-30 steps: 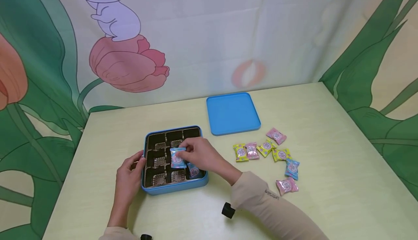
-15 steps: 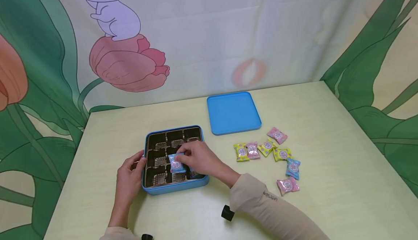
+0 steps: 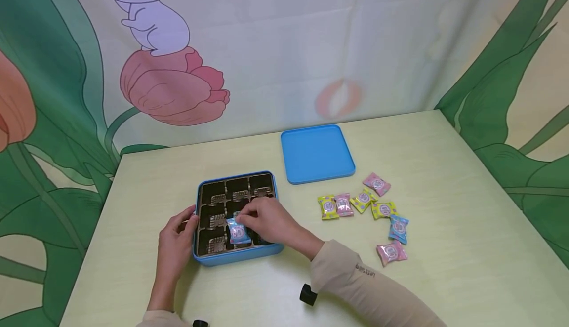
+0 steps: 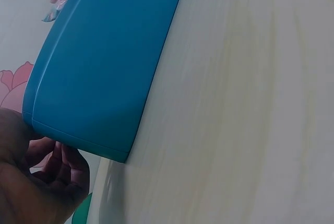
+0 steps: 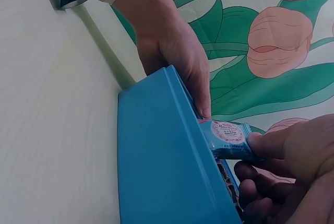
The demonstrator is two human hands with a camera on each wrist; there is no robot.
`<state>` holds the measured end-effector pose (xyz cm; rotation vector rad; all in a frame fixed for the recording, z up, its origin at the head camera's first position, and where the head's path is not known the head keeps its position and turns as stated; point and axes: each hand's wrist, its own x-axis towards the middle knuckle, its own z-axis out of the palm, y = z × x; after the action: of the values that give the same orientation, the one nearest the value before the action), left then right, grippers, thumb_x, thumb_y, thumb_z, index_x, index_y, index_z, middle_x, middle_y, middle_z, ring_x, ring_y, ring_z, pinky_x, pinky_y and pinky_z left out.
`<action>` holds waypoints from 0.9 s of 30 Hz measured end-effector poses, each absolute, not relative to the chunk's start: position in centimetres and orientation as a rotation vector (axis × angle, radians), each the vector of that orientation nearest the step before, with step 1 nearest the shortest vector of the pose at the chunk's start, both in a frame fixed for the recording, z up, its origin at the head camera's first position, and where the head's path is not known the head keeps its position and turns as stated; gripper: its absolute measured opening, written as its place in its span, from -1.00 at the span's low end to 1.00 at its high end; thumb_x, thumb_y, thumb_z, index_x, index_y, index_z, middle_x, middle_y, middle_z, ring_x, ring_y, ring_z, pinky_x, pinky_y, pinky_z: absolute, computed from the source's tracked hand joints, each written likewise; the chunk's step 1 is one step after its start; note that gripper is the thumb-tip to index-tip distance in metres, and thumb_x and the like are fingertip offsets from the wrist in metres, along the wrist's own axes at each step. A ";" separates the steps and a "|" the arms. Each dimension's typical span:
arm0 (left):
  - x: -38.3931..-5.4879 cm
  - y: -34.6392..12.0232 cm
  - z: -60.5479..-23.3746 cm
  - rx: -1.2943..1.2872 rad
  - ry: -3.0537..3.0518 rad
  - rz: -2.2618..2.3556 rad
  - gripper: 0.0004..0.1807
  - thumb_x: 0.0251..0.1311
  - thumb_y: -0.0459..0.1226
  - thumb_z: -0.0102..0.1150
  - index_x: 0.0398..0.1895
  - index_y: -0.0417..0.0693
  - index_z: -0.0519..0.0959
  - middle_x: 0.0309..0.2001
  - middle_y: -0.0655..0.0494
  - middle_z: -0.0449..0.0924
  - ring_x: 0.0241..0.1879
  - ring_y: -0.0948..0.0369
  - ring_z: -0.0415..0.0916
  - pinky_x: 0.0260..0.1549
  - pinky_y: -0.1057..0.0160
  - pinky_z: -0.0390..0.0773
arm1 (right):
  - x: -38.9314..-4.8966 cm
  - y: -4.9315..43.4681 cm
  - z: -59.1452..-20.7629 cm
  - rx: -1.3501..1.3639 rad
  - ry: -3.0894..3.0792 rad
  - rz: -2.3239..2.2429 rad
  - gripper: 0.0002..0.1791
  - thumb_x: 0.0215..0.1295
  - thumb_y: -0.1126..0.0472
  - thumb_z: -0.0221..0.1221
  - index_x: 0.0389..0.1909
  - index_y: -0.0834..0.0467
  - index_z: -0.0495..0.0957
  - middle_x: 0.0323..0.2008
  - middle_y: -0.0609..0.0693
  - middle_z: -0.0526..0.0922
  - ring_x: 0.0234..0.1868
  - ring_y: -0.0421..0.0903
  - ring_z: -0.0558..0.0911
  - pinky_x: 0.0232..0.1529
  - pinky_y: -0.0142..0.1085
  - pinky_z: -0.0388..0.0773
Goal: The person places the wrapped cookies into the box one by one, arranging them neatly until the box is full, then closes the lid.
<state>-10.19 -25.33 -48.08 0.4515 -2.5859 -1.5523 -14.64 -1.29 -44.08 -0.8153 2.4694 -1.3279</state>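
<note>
A square blue box with a black divided insert lies on the table. My right hand pinches a blue wrapped candy by its far end, over the front middle compartment. In the right wrist view the candy tilts at the box rim, between thumb and fingers. My left hand holds the box's left side, thumb near the rim; its fingers look curled against the wall in the left wrist view. The front right compartment is mostly hidden by my right hand.
Right of the box lie several wrapped candies: yellow, pink and one blue. A blue lid lies behind them near the back edge. A printed curtain hangs behind the table.
My right hand has moved the blue candy toward me, from the middle compartment to over the front middle one. It now covers the blue candy in the front right compartment. My left hand stays put.
</note>
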 end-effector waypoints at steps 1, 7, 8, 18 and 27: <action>-10.2 -25.3 -48.1 0.452 -2.587 -1.551 -0.51 0.58 -0.10 0.04 0.42 -0.14 0.49 0.26 -0.12 0.50 0.08 0.07 0.48 -0.22 0.63 0.37 | -14.6 -1.3 -44.1 -0.816 2.469 -1.327 -0.82 0.49 0.20 0.25 -0.27 0.11 0.81 -0.29 -0.07 0.76 -0.60 -0.28 0.39 -0.40 -0.41 0.38; -10.2 -25.3 -48.3 0.463 -2.598 -1.539 -0.51 0.59 -0.10 0.03 0.44 -0.12 0.48 0.26 -0.11 0.50 0.08 0.06 0.47 -0.23 0.61 0.38 | -14.5 -1.4 -44.3 -0.815 2.469 -1.305 -0.85 0.46 0.22 0.28 -0.20 0.14 0.81 -0.26 -0.05 0.80 -0.67 -0.31 0.33 -0.46 -0.44 0.32; -10.2 -25.3 -48.3 0.462 -2.597 -1.540 -0.51 0.59 -0.09 0.03 0.44 -0.12 0.48 0.26 -0.12 0.50 0.08 0.06 0.47 -0.23 0.61 0.38 | -14.5 -1.4 -44.3 -0.816 2.477 -1.293 -0.86 0.45 0.22 0.28 -0.19 0.13 0.81 -0.25 -0.05 0.80 -0.65 -0.31 0.36 -0.46 -0.44 0.34; -10.2 -25.3 -48.2 0.449 -2.588 -1.542 -0.50 0.59 -0.10 0.03 0.43 -0.15 0.47 0.26 -0.12 0.49 0.06 0.09 0.46 -0.23 0.63 0.37 | -14.0 -1.7 -44.3 -0.959 2.666 -0.980 -0.85 0.46 0.16 0.29 -0.16 0.07 0.82 -0.22 -0.13 0.77 -0.22 -0.22 0.65 -0.21 -0.41 0.54; -10.2 -25.2 -48.4 0.442 -2.582 -1.535 -0.52 0.59 -0.12 0.03 0.43 -0.15 0.48 0.25 -0.13 0.50 0.05 0.09 0.47 -0.23 0.62 0.38 | -13.7 -1.9 -44.7 -1.090 2.802 -0.836 -0.86 0.43 0.13 0.32 -0.24 0.04 0.84 -0.33 -0.18 0.73 -0.23 -0.19 0.55 -0.13 -0.37 0.49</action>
<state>-10.19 -25.23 -48.36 0.4423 -2.5816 -1.5352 -13.75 -1.94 -44.66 -1.0904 2.8016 -0.8361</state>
